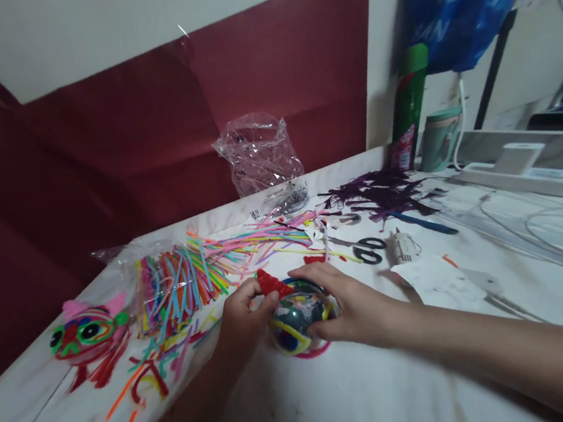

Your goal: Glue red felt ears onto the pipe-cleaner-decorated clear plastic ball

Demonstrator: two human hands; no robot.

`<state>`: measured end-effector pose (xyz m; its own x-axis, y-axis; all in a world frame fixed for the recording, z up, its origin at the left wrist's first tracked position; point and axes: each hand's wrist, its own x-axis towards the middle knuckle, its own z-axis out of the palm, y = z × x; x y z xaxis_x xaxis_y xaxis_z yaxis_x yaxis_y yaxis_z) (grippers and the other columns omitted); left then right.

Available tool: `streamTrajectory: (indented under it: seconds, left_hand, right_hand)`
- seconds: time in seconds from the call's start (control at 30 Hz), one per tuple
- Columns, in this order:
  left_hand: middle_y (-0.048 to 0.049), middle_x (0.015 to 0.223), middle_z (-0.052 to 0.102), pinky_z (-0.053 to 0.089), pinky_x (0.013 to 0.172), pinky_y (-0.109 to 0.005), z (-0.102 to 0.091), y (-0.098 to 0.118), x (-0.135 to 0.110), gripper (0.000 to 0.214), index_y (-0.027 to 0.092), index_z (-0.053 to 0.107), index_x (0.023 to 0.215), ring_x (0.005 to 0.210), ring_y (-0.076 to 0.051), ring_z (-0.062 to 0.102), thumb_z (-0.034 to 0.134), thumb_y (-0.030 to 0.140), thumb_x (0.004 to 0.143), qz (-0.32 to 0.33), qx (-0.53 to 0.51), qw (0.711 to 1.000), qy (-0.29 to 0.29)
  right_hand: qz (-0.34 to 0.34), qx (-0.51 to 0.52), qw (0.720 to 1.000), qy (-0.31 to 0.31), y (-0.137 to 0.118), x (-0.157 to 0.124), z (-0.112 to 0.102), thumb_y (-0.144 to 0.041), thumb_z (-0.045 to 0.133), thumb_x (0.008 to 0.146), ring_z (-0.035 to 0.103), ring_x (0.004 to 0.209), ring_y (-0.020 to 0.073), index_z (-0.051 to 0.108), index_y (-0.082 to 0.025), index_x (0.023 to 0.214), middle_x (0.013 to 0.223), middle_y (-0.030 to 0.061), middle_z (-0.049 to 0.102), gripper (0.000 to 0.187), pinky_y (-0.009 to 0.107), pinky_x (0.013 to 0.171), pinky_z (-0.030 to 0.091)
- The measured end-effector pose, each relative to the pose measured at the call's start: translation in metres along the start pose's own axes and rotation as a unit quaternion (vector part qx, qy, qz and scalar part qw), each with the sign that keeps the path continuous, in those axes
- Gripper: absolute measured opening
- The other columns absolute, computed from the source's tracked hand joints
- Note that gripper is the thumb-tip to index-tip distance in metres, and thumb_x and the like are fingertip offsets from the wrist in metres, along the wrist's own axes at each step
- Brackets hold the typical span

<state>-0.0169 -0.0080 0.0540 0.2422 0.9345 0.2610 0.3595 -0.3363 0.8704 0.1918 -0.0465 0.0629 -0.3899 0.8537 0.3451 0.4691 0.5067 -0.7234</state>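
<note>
Left hand (240, 321): thumb and fingers narrowed to a pinch on a red piece (273, 283) at the ball's upper edge; whether it is stuck down, I can't tell. Right hand (356, 304): fingers and thumb curved wide, holding the clear ball (296, 310) from its right side. So the ball sits between both sets of fingers, a pink rim (319, 352) showing below them. To do this well, I'd make the right-hand hold firm but light — a smooth round surface could roll — and press evenly through the left thumb. A second red piece (315, 259) shows just beyond the right fingers — handy for matching the angle. Scissors (369, 250) lie past those fingers, apart from them.
</note>
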Motion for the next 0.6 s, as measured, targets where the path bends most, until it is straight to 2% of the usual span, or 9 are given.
streamTrajectory:
  seconds: [0.17,0.33,0.43,0.6]
  left_hand:
    - [-0.0007,0.071,0.061,0.044,0.069,-0.027,0.002,0.003,0.000,0.019,0.016,0.062,0.073,0.071,-0.016,0.056,0.063,0.034,0.074,-0.002,-0.041,0.999,-0.011]
    - [-0.0011,0.071,0.061,0.044,0.071,-0.028,0.002,0.014,0.000,0.015,0.015,0.063,0.071,0.073,-0.017,0.056,0.063,0.030,0.071,0.017,-0.031,0.999,-0.009]
    - [-0.0017,0.073,0.063,0.044,0.071,-0.027,0.002,0.017,-0.001,0.012,0.015,0.064,0.071,0.073,-0.017,0.057,0.061,0.026,0.070,0.027,-0.019,0.999,0.004]
    - [-0.0008,0.068,0.062,0.043,0.070,-0.027,0.002,0.020,-0.002,0.012,0.015,0.065,0.069,0.070,-0.017,0.057,0.059,0.025,0.069,0.045,0.018,0.999,0.008]
  right_hand:
    - [-0.003,0.006,1.000,0.003,0.001,0.000,0.001,-0.014,0.068,0.062,0.046,0.119,0.0265,0.046,-0.014,0.128,0.124,0.0136,0.053,0.069,0.043,0.102,0.038]
    - [-0.005,0.014,1.000,0.003,0.003,-0.001,0.004,-0.016,0.066,0.064,0.047,0.117,0.0264,0.045,-0.017,0.128,0.124,0.0119,0.052,0.067,0.043,0.098,0.041]
    - [0.015,0.033,0.999,0.006,0.002,-0.002,0.002,-0.021,0.064,0.066,0.049,0.116,0.0270,0.045,-0.018,0.127,0.125,0.0118,0.053,0.064,0.044,0.094,0.043]
    - [0.088,0.093,0.991,0.029,0.001,0.003,-0.002,-0.032,0.054,0.076,0.054,0.109,0.0264,0.050,-0.016,0.119,0.120,0.0144,0.058,0.046,0.041,0.082,0.049]
